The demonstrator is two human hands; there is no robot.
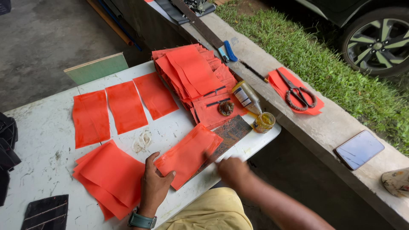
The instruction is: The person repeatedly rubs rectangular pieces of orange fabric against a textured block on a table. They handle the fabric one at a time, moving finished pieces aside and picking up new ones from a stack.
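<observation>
I am pressing my left hand (154,181) flat, fingers spread, on the near-left corner of an orange sheet (189,154) that is lying at the table's (42,136) front edge, partly over a dark board (230,133); my right hand (230,169) is blurring at the sheet's right edge, so I cannot tell how far it is closed or whether it is gripping anything; a loose orange pile (108,176) is sitting just left of my left hand; three single orange pieces (125,106) are lying in a row further back; a tall stack (194,79) is standing behind the sheet; a glue bottle (247,97) is leaning beside a small jar (264,122); scissors (298,93) are resting on orange cloth on the concrete ledge (324,132), well apart from a phone (359,149).
</observation>
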